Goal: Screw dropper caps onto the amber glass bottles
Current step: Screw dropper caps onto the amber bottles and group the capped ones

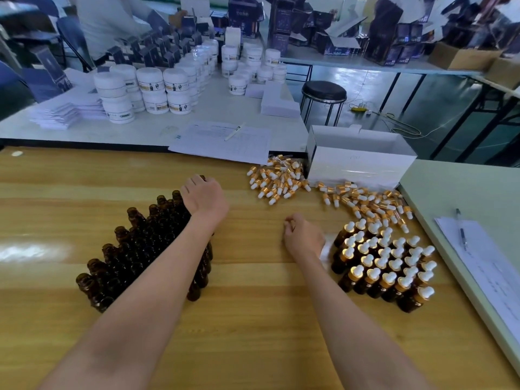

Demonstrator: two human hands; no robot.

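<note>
Bottles (135, 249) stand mouths up — left hand (204, 197) grips one, right hand (304, 235) fingers slack

1. You have a single view, from a wide-angle camera worn on your head.
2. It faces forward and tilts down onto the wooden tabletop (253, 319), which fills the lower half of the frame.
3. It sits near the work: your left hand (204, 197) and right hand (305, 236) lie around mid-frame.
4. Its upper part looks past the far edge to a paler tabletop (225, 108) and the room behind it.
</note>
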